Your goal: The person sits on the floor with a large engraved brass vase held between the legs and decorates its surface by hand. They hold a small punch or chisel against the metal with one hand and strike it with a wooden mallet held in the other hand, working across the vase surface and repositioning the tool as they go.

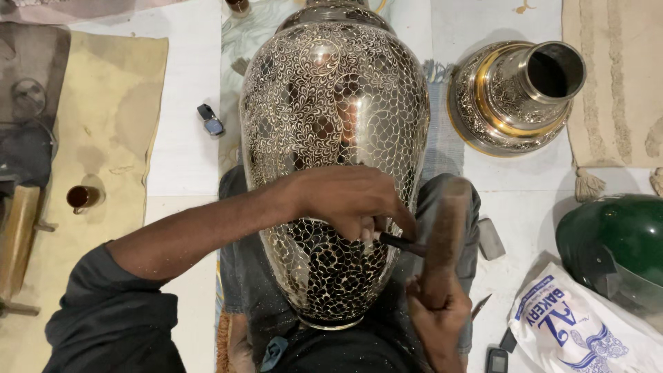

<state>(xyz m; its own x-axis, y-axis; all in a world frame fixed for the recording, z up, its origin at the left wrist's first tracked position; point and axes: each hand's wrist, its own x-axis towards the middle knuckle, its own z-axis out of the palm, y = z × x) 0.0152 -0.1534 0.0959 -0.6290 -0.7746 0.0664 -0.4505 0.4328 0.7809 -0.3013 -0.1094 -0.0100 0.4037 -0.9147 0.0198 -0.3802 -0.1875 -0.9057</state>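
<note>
My left hand point(349, 200) pinches a short dark chisel point(400, 242) against the big engraved silver vase point(335, 124); its shaft points right toward the wooden mallet point(443, 242) clenched in my right hand point(438, 324).

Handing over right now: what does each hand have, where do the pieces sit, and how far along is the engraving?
Left hand: grip shut on a dark chisel, tip against the engraved metal vase lying across the lap.
Right hand: grip shut on a wooden mallet, raised beside the chisel.
Pattern covers most of the visible vase surface; how much is left cannot be told.
Second vase piece lies on the floor, upper right.
</note>
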